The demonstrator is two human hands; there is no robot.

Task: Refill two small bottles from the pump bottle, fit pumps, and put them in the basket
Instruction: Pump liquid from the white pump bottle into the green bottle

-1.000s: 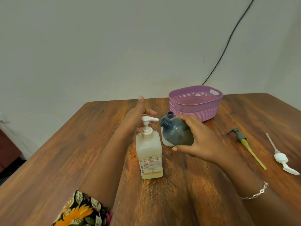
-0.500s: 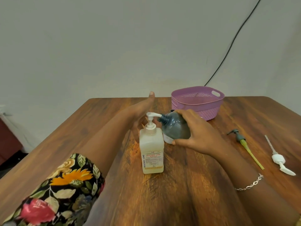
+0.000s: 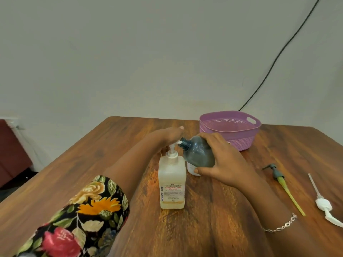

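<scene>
The pump bottle stands upright just left of the right hand, whose fingers wrap the dark bottle. That bottle is tilted, its long axis pointing left and its mouth meeting the spout. Beyond, the left hand lies straight-fingered over the pump head, placed to press. The basket sits behind the grip.

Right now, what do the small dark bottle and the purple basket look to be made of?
The small dark bottle: probably translucent smoky-grey plastic, glossy; you can see through it, and its threaded neck looks moulded. The purple basket: likely matte moulded plastic; perforated lattice walls, cut-out handle slot.
</scene>
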